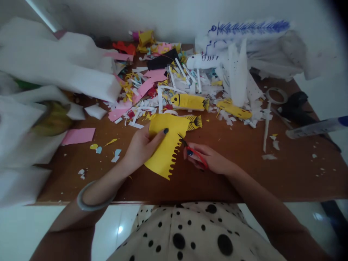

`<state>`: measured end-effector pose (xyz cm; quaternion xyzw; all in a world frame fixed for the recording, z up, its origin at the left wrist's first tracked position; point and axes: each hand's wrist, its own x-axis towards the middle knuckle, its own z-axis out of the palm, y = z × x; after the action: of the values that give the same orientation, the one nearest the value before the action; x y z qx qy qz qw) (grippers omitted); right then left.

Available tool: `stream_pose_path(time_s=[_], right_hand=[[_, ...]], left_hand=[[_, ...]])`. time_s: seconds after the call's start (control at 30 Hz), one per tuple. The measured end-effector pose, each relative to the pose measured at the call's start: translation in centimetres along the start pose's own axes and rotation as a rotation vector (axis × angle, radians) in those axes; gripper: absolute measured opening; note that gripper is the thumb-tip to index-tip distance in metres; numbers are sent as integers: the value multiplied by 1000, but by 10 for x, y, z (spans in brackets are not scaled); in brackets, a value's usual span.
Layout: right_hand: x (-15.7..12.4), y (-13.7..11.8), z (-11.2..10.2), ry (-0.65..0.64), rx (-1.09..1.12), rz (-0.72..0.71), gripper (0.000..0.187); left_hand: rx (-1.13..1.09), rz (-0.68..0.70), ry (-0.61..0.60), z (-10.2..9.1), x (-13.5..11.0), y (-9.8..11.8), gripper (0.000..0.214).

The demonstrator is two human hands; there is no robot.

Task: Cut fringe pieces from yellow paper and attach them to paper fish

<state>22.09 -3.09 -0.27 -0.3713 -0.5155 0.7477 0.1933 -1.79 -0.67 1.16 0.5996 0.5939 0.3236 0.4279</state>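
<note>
My left hand [145, 145] grips a yellow sheet [165, 141] of paper or thin foam, thumb on top. Scallop-like notches run along the sheet's right edge. In my right hand [208, 157] is a pair of red-handled scissors [200, 159], their dark blades at that notched edge. A yellow fish-tail piece [196, 122] with black lines shows just past the sheet's upper right corner; whether it joins the sheet I cannot tell. Beyond lies a yellow fish figure [189, 101] with a drawn face and black-striped tail.
Paper scraps and white markers [181, 69] are heaped at the back of the brown table [231, 185]. White foam [73, 72] is piled at left, near a pink piece [78, 136]. A yellow cutter [234, 109], tape roll [276, 96] and black glue-gun-like tool [293, 105] lie right.
</note>
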Motion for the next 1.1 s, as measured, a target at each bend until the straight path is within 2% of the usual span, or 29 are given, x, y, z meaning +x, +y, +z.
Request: stream_pose_path(time_s=[0.2,0.4,0.57,0.67,0.77,0.87,0.97,1.1], right_hand=[[5,8,4,92,69,-81,40],[4,6,6,92,49,-100,41],[5,9,8,158,10,-89,39],[3,2,4,197,-72,-129,40],[-3,-6,-3,192,-87,-89,36],[-9,-9,-8,187,-14,11,35],[-11,-7,-11,163,-70,5,40],[-8,-3,-13,86,-219,-39,41]], left_hand=[[-200,-47,-8,11,-7,4,42],[-266,-83,-39,14,-8,10,45],[-306,-79,-52,20,-15,9,47],[-296,-97,-150,21,-17,7,48],[-303,-119,-252,13,-10,6,47],[-357,-39,-169,-4,4,8,39],[-344,40,-124,-20,15,12,38],[-149,103,-241,-26,17,15,33]])
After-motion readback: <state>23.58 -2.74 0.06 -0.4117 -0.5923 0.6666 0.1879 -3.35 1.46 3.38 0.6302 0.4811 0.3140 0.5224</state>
